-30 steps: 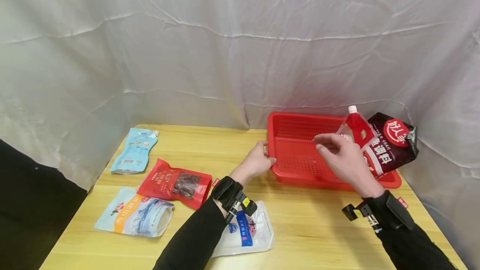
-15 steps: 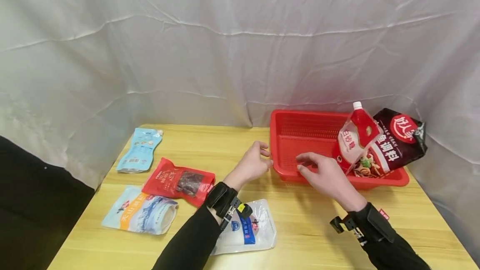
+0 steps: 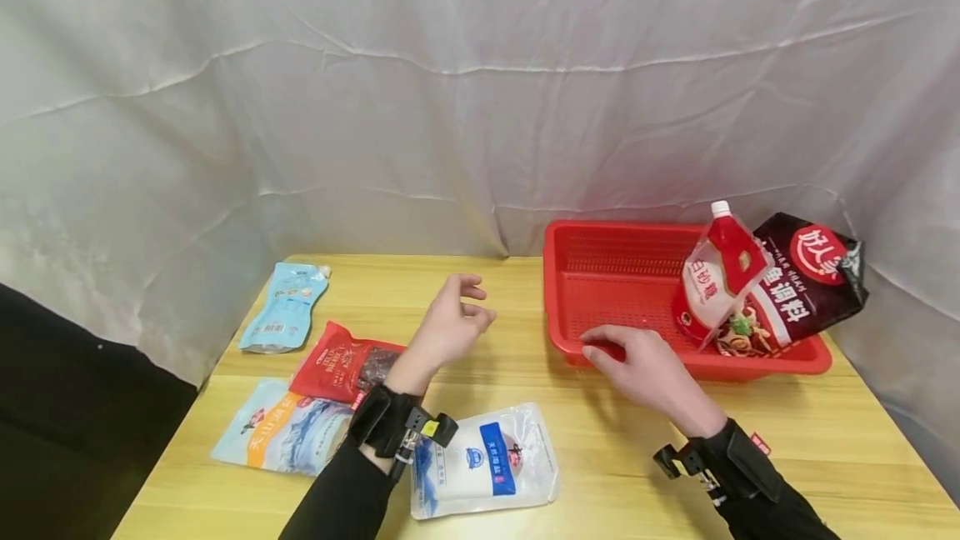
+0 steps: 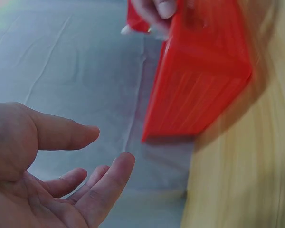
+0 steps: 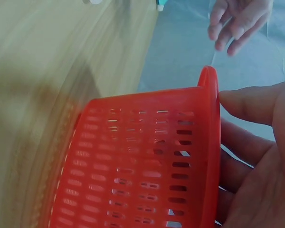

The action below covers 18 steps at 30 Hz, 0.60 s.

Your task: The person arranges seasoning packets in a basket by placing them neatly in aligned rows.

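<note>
My left hand [image 3: 446,327] is held in the air left of the red plastic basket [image 3: 555,290], its fingers loosely bent and nothing between them and the thumb. The left wrist view shows the same gap between thumb and fingers. My right hand [image 3: 641,365] is at the basket's front left corner, fingertips right at the rim, fingers loosely curved. In the right wrist view the rim partly hides those fingers. Inside the basket, on the right, a red and white spouted pouch [image 3: 708,282] leans on a dark seasoning bag [image 3: 806,273] that juts over the rim.
A white and blue salt bag [image 3: 487,465] lies near the front of the wooden table [image 3: 600,482]. To the left are a red bag [image 3: 337,365] with a window, an orange-banded pale bag [image 3: 277,427] and a light blue spouted pouch [image 3: 285,307]. Grey cloth [image 3: 450,107] hangs behind.
My left hand has let go of the basket's left rim and moved left. My right hand has drawn away from the pouch in the basket, leftward and toward me to the front corner.
</note>
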Each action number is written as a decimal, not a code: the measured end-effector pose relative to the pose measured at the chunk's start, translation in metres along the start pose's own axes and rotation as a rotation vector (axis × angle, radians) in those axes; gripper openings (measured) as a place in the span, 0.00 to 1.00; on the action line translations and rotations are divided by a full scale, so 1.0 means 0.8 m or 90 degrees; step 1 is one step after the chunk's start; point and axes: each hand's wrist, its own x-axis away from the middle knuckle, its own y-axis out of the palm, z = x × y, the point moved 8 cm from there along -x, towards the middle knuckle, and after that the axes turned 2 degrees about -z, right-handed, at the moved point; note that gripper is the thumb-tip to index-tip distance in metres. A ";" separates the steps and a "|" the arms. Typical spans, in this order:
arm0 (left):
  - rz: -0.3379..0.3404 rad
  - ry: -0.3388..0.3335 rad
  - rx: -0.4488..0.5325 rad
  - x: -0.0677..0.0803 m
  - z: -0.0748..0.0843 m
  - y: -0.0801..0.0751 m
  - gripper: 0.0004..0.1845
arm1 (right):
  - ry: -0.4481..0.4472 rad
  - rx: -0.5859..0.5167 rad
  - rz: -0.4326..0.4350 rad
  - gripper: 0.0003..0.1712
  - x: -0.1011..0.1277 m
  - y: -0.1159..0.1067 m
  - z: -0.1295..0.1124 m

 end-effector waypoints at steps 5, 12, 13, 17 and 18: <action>0.065 -0.015 0.010 0.018 -0.012 -0.044 0.31 | 0.014 0.002 0.007 0.13 0.001 0.003 0.002; 0.151 -0.040 -0.066 0.037 -0.037 -0.114 0.32 | 0.021 0.009 0.029 0.13 0.003 0.001 0.003; 0.164 -0.041 -0.084 0.040 -0.040 -0.125 0.32 | 0.023 0.010 0.031 0.13 0.004 0.001 0.003; 0.204 -0.056 -0.145 0.050 -0.054 -0.166 0.32 | 0.026 0.014 0.034 0.12 0.004 0.003 0.003; 0.213 -0.060 -0.159 0.053 -0.058 -0.176 0.33 | 0.026 0.015 0.033 0.12 0.004 0.004 0.002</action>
